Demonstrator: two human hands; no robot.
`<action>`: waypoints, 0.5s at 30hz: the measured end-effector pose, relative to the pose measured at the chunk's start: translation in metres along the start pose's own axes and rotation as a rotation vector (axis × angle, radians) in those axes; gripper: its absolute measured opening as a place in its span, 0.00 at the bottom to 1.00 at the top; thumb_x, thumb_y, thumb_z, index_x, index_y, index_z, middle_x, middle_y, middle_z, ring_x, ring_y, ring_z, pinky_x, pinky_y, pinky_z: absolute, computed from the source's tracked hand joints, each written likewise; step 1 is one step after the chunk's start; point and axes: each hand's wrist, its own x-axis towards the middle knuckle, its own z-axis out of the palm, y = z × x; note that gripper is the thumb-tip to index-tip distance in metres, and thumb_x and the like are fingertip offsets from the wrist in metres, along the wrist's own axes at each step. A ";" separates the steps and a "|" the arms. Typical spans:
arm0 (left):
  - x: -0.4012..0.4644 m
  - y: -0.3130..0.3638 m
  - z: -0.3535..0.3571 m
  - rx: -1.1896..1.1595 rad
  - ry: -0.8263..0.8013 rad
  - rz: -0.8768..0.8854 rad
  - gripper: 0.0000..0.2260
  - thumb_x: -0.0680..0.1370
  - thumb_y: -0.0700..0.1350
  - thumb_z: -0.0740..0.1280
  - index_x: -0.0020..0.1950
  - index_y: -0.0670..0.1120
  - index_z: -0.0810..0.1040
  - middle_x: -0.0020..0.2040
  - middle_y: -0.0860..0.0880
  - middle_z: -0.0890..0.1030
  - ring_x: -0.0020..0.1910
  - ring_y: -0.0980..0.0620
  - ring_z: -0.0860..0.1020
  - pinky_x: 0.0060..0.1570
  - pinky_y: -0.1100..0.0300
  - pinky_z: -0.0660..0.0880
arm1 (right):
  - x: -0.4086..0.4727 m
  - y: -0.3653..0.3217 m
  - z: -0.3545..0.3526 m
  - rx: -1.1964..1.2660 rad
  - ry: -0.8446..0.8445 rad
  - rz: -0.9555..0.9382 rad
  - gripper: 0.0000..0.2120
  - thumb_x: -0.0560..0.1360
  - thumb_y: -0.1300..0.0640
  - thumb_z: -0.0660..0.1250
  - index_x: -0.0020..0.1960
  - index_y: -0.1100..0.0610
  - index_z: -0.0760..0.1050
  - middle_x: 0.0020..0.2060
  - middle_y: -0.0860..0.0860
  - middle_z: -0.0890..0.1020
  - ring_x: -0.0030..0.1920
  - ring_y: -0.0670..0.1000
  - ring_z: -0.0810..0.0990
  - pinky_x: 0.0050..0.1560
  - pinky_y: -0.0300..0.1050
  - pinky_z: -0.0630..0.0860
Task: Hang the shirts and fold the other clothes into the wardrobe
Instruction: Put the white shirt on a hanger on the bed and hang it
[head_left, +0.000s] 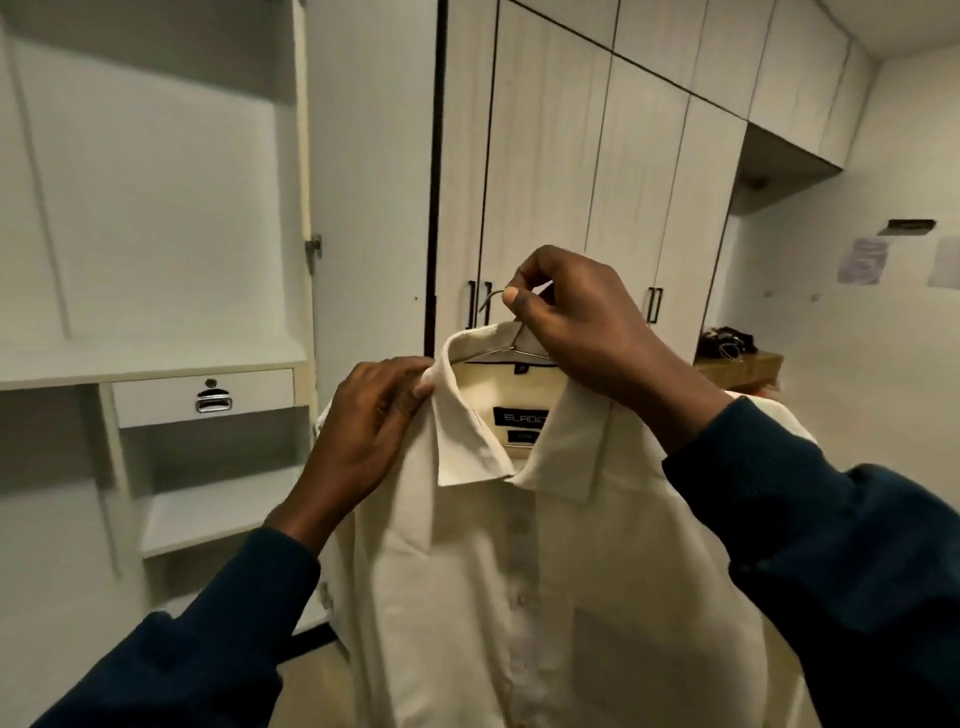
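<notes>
A cream collared shirt (519, 571) hangs in front of me on a thin metal hanger (524, 348), its dark neck label facing me. My right hand (576, 322) pinches the hanger's hook above the collar and holds the shirt up. At the collar's left corner my left hand (374, 421) grips the fabric between thumb and fingers. The open wardrobe (156, 208) stands to the left of the shirt, with white shelves and a small drawer (208, 397) that has a metal handle.
Closed wardrobe doors (571, 182) with black handles fill the wall behind the shirt. A wooden surface (748, 366) with dark items on it stands at the right, by a white wall with papers pinned to it.
</notes>
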 end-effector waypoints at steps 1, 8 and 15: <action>0.005 -0.013 -0.007 0.003 0.021 -0.012 0.11 0.82 0.54 0.60 0.60 0.55 0.79 0.52 0.69 0.77 0.56 0.61 0.75 0.55 0.63 0.72 | 0.011 -0.002 0.011 0.010 -0.001 -0.013 0.06 0.81 0.53 0.64 0.53 0.55 0.76 0.49 0.48 0.80 0.43 0.43 0.74 0.38 0.30 0.66; 0.045 -0.102 -0.059 0.126 0.288 0.034 0.07 0.82 0.43 0.63 0.52 0.45 0.81 0.45 0.57 0.79 0.47 0.53 0.76 0.49 0.50 0.73 | 0.078 -0.015 0.099 0.179 -0.080 -0.059 0.10 0.82 0.46 0.61 0.54 0.53 0.72 0.49 0.45 0.80 0.47 0.41 0.77 0.44 0.32 0.70; 0.099 -0.229 -0.140 0.229 0.345 0.039 0.06 0.81 0.41 0.64 0.52 0.44 0.81 0.44 0.63 0.76 0.47 0.52 0.75 0.49 0.53 0.72 | 0.139 0.004 0.177 -0.029 -0.553 0.033 0.28 0.69 0.27 0.54 0.57 0.44 0.73 0.49 0.41 0.80 0.49 0.42 0.79 0.48 0.42 0.77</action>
